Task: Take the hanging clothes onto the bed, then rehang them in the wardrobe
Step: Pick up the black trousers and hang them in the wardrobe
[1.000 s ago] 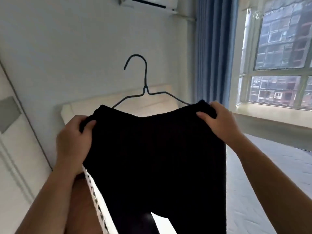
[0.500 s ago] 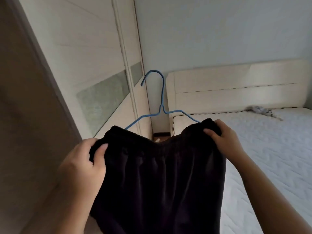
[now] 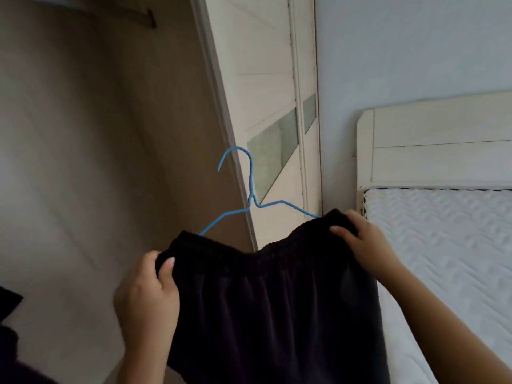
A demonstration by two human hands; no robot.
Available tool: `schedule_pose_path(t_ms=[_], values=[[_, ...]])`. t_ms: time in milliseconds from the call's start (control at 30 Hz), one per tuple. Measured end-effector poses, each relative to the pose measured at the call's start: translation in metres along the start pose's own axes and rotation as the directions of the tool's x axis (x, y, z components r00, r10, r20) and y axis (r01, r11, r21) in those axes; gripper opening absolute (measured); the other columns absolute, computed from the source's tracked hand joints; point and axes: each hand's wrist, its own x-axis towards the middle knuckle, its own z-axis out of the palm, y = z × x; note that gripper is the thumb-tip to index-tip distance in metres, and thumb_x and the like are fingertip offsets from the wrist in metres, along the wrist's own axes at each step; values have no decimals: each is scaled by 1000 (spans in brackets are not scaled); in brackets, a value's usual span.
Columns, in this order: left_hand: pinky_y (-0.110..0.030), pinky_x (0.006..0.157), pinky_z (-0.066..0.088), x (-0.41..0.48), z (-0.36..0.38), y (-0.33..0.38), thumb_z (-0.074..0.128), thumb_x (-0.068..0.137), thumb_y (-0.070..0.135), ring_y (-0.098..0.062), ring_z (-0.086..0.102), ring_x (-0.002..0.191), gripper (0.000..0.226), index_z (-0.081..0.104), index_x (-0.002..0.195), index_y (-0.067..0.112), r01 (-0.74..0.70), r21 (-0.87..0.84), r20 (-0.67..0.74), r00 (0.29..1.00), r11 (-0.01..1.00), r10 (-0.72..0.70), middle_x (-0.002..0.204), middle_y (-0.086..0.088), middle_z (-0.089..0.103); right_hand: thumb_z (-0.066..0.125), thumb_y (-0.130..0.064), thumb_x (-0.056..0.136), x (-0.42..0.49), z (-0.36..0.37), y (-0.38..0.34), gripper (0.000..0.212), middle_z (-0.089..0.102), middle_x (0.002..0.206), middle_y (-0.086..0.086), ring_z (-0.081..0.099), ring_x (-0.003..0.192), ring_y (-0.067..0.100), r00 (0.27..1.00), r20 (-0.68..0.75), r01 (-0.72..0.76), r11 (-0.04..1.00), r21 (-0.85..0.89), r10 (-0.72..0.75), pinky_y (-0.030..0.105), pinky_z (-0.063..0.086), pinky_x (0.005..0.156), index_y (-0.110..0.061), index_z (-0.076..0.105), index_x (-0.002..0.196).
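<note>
black pants (image 3: 277,314) look like soft matt cloth, blue hanger (image 3: 250,189) smooth thin wire, mattress (image 3: 443,245) quilted white fabric.

Bed (image 3: 454,273): white mattress (image 3: 432,234) with wavy quilted stitching, dark trim along its head edge; cream panelled headboard (image 3: 443,128) upright against that edge.
</note>
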Motion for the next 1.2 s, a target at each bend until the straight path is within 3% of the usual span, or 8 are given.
schedule_pose_path(t_ms=[200,300,467,667,800,933,1100,1200], values=[[-51,70,41,11,-12,-36,57,84,7,-48,56,81,13,60,87,-6,60,80,-7,998,995,-59,81,-32,61,54,-33,88,-20,28,-24,9,55,75,-12,56,87,22,999,24,26,999,-47,-25,33,43,71,-24,51,89],[-52,73,39,19,-10,-42,56,85,6,-49,53,86,15,59,88,-8,83,72,-28,996,994,-82,84,-34,60,54,-37,88,-22,32,-37,14,51,69,-16,53,74,14,998,2,63,991,-115,-64,28,38,62,-25,48,83],[-52,78,40,39,-1,-64,48,91,16,-48,53,88,24,58,97,-5,203,90,-42,979,975,-200,90,-34,60,48,-42,90,8,35,-69,21,49,67,-10,52,69,16,971,137,224,938,-264,-194,30,40,63,-22,44,83],[-52,84,45,83,31,-99,41,94,27,-45,55,93,30,55,107,3,386,59,-64,922,921,-382,101,-30,60,53,-48,85,69,52,-104,39,65,80,6,60,78,23,883,329,403,901,-160,-336,37,48,73,-10,61,88],[-48,79,48,127,40,-104,40,95,28,-43,57,90,30,56,104,4,399,19,-99,913,917,-396,101,-28,61,61,-42,83,110,56,-129,42,68,89,19,65,84,31,843,458,254,959,124,-282,42,52,80,0,63,89],[-44,76,44,174,17,-105,40,95,24,-43,57,92,28,55,107,3,358,-3,-239,906,934,-348,103,-27,61,63,-39,82,141,70,-162,49,69,102,25,67,92,37,783,563,50,929,366,-264,49,52,89,6,63,99],[-45,78,42,213,-26,-116,43,94,18,-46,55,99,26,55,107,-1,394,106,-343,876,913,-338,107,-31,59,60,-30,86,152,104,-203,26,72,66,6,69,58,15,715,627,-205,765,611,-309,26,57,59,-6,65,78],[-45,87,43,215,-50,-110,50,90,14,-43,53,107,27,55,114,2,431,88,-380,848,898,-370,115,-28,58,57,-33,88,147,124,-231,31,72,72,9,69,63,19,700,630,-289,674,680,-335,26,58,59,-4,65,81]])
